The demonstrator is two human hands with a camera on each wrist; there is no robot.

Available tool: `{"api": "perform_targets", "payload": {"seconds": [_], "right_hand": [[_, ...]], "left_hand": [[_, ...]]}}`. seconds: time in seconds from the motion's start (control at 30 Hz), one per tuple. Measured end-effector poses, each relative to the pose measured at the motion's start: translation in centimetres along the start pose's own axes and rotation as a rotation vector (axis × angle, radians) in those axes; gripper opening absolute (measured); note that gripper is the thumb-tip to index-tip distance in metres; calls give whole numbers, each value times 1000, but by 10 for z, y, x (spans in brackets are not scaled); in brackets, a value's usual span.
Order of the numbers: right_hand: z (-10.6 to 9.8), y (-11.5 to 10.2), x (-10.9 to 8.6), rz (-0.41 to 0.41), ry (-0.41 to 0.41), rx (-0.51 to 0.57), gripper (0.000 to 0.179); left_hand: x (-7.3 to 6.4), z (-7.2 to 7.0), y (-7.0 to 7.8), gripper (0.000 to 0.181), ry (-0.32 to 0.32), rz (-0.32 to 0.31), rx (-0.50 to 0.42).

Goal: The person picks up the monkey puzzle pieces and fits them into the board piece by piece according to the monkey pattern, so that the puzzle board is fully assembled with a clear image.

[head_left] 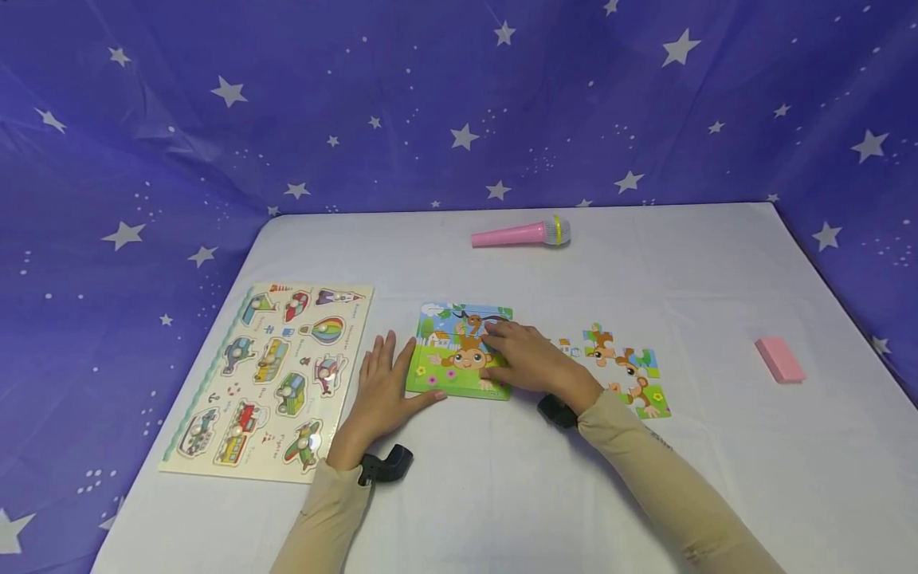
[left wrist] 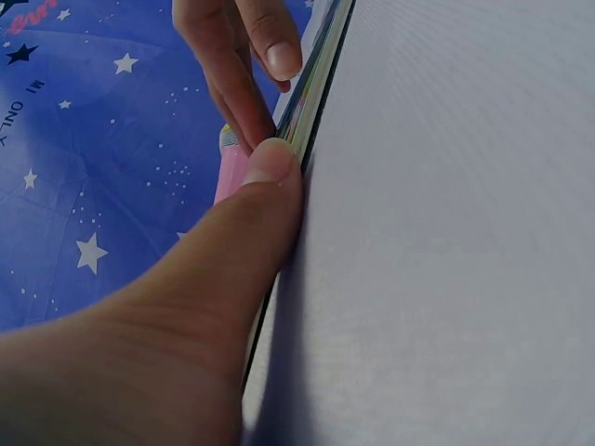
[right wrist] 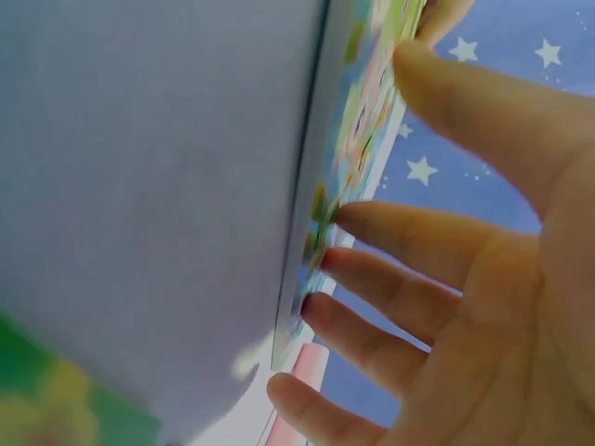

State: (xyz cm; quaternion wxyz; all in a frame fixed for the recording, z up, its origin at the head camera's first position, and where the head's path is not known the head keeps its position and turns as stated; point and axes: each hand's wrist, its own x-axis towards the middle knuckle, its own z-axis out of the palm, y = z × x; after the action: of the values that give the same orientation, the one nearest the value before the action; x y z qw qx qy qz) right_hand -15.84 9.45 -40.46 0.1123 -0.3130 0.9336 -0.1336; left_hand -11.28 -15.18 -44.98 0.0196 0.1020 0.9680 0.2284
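A square jigsaw puzzle (head_left: 459,375) with a monkey picture lies in its tray at the middle of the table. My left hand (head_left: 383,391) lies spread along its left side, thumb at the near left corner. In the left wrist view the thumb (left wrist: 270,167) touches the tray's edge. Reaching over the right side, my right hand (head_left: 534,359) rests its fingertips on the puzzle and covers part of it. Those fingers (right wrist: 390,232) look fairly straight in the right wrist view. Several loose jigsaw pieces (head_left: 634,367) lie right of the tray, partly behind the right wrist.
A large peg puzzle board (head_left: 272,383) with vehicle pictures lies at the left, partly under the left hand. Toward the back is a pink toy microphone (head_left: 512,234). A pink block (head_left: 780,360) sits far right. A blue starry cloth (head_left: 430,104) hangs behind the table.
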Motion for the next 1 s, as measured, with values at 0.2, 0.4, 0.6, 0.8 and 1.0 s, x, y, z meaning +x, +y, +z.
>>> {"api": "perform_targets", "payload": {"seconds": [0.2, 0.4, 0.6, 0.8, 1.0], "right_hand": [[2, 0, -1, -4, 7, 23, 63], [3, 1, -2, -3, 11, 24, 63], [2, 3, -2, -11, 29, 39, 63], [0, 9, -4, 3, 66, 104, 58], [-11, 19, -10, 36, 102, 124, 51]], "left_hand": [[0, 0, 0, 96, 2, -1, 5], [0, 1, -1, 96, 4, -2, 9], [0, 1, 0, 96, 7, 1, 10], [0, 1, 1, 95, 6, 3, 1], [0, 1, 0, 95, 12, 4, 9]]}}
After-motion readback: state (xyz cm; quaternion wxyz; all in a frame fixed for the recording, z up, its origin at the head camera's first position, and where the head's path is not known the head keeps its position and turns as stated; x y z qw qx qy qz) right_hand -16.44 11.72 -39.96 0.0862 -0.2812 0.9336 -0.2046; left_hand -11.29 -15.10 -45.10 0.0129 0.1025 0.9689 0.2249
